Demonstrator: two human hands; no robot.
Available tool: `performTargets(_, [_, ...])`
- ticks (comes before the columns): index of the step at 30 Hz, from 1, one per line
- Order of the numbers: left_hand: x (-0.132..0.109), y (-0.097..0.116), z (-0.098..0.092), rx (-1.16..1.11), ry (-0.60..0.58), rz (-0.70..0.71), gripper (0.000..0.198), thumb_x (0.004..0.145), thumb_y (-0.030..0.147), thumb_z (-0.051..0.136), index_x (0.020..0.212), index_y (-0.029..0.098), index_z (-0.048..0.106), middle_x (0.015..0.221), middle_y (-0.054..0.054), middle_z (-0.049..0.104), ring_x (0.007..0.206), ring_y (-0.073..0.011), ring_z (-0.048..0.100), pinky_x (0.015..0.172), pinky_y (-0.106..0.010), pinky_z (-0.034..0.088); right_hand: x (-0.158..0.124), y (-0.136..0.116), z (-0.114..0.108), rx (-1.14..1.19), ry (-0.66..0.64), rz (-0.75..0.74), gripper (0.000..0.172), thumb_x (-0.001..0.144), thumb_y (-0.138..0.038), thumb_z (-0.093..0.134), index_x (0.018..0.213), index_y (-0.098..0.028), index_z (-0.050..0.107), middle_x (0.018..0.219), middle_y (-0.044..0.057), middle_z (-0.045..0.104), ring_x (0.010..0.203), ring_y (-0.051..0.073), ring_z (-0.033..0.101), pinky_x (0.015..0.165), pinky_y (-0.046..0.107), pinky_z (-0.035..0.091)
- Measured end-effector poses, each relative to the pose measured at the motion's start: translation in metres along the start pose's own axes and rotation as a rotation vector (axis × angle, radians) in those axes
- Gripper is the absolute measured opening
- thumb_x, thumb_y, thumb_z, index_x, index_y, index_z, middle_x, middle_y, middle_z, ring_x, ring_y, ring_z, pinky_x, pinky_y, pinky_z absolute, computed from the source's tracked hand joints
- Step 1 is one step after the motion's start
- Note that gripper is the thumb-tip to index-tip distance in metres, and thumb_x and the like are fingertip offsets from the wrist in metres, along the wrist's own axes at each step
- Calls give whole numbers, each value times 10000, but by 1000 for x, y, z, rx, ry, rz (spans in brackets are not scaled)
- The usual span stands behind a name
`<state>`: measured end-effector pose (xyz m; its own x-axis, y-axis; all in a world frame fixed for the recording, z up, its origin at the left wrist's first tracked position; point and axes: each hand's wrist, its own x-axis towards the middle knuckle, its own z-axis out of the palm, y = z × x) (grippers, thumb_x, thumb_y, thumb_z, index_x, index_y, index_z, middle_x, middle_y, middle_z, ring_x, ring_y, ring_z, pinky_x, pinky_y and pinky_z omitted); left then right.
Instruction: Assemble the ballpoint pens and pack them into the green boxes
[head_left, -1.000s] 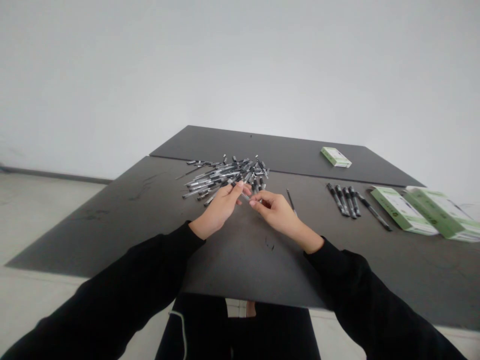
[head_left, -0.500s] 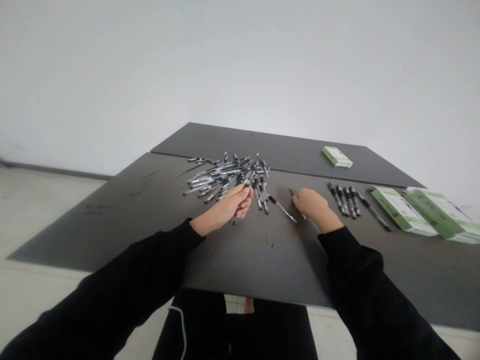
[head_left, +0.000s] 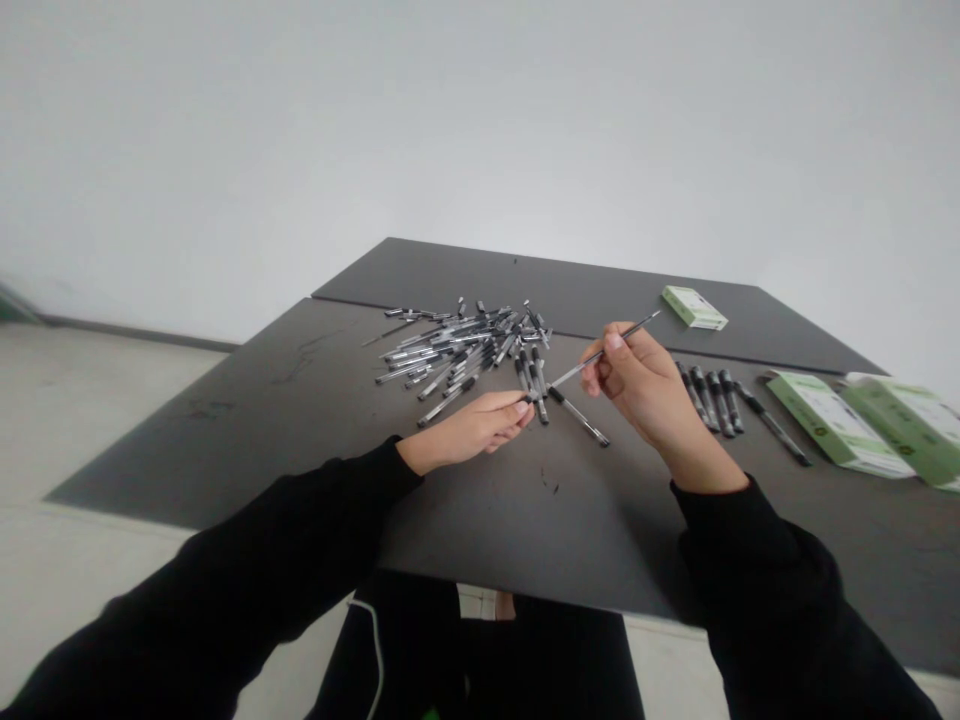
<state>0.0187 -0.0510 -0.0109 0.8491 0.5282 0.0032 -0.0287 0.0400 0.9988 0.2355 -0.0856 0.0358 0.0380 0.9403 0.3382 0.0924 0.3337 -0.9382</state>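
My left hand (head_left: 480,428) is closed around a pen barrel (head_left: 527,399); only its dark end shows past the fingertips. Pinched in my right hand (head_left: 646,388) is a thin pen refill (head_left: 573,372), held at a slant above the table. One end of the refill points up to the right, while its lower end comes close to the barrel in my left hand; I cannot tell whether they touch. Beyond the left hand spreads a heap of clear and black pen parts (head_left: 439,350). Between my hands a single clear pen barrel with a black grip (head_left: 579,417) lies on the table.
Right of my right hand several pens (head_left: 716,400) lie side by side, with a lone pen (head_left: 776,428) next to them. Two green and white boxes (head_left: 840,425) lie farther right. A smaller green box (head_left: 694,308) rests on the rear part of the dark table (head_left: 495,520).
My right hand has risen from the table with the refill and turned it toward the left hand. My left hand has tilted its barrel and shifted slightly right.
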Motion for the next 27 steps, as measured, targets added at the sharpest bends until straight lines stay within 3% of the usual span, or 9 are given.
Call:
performTargets(4, [0, 0, 0, -7, -11, 7, 315, 983, 458, 418, 813, 192, 427, 643, 63, 275, 506, -74, 231, 463, -237, 169, -5, 1, 14, 29, -41, -10, 411, 850, -614, 641, 872, -265, 425, 688, -42, 628, 532, 121, 573, 549, 279, 484])
performTargets(14, [-1, -1, -2, -15, -60, -18, 323, 973, 467, 423, 813, 188, 454, 626, 62, 280, 496, -73, 234, 464, -231, 167, -7, 0, 12, 14, -70, -35, 374, 866, -555, 660, 856, -248, 447, 693, -40, 635, 540, 108, 577, 548, 263, 476])
performTargets(21, [1, -4, -2, -72, -83, -11, 333, 964, 471, 438, 811, 178, 475, 621, 63, 272, 483, -67, 219, 445, -219, 152, -13, 2, 22, -64, -265, -3, 333, 903, -531, 621, 912, -231, 477, 693, -29, 612, 590, 119, 577, 586, 272, 478])
performTargets(24, [4, -2, -7, -147, -20, 63, 320, 945, 456, 477, 803, 170, 488, 624, 58, 312, 472, -56, 249, 438, -201, 188, -14, 5, 24, -111, -286, 4, 399, 870, -534, 657, 1068, -220, 512, 709, -37, 584, 616, 117, 543, 581, 257, 443])
performTargets(27, [4, 10, -23, -200, 125, 194, 302, 918, 444, 531, 803, 166, 507, 614, 52, 362, 465, -58, 307, 438, -191, 236, -10, 9, 17, -225, -183, 21, 375, 852, -488, 677, 1061, -193, 577, 724, -25, 584, 619, 110, 513, 584, 251, 416])
